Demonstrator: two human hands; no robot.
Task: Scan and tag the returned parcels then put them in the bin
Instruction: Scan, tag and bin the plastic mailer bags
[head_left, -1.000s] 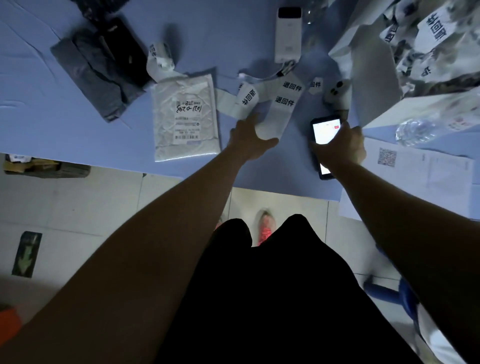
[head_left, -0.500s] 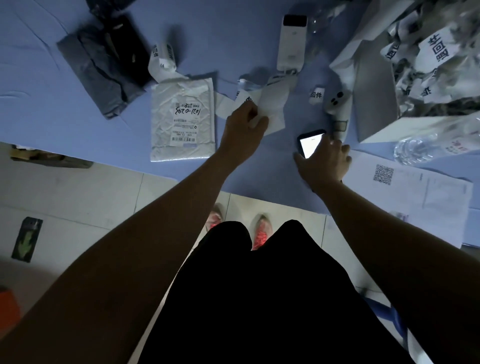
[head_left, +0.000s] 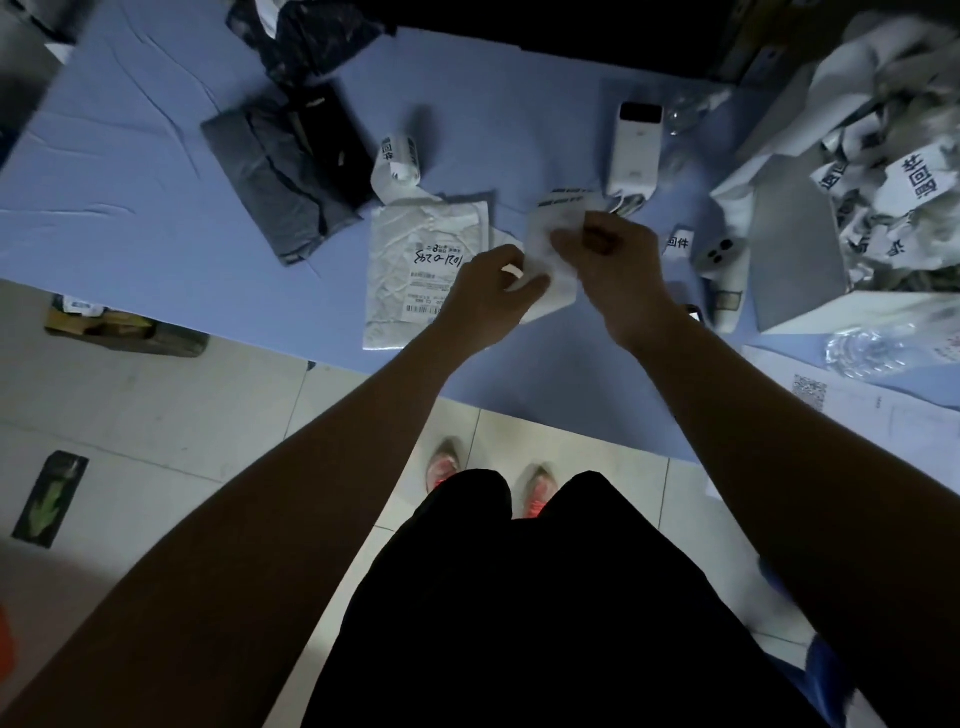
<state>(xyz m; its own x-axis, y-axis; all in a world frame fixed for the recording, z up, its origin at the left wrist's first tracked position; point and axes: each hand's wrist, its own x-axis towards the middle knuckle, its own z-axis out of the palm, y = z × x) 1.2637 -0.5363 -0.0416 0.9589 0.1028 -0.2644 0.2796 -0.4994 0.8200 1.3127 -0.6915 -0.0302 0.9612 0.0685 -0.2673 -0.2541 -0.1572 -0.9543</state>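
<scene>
Label strip in the pinch of left hand and right hand, white parcel just beside the left hand.

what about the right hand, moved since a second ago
Yes: the right hand left the phone and moved left, toward the white parcel, to pinch the label strip.

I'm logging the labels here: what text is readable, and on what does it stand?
"回件" on the label roll.
"回件" on the loose tag.
"退回" on a crumpled label in the bin.
On the white parcel, the handwriting and print are too blurred to read.
On the held label strip, the edge print is blurred.
On the QR-code sheet, the print is too small.
</scene>
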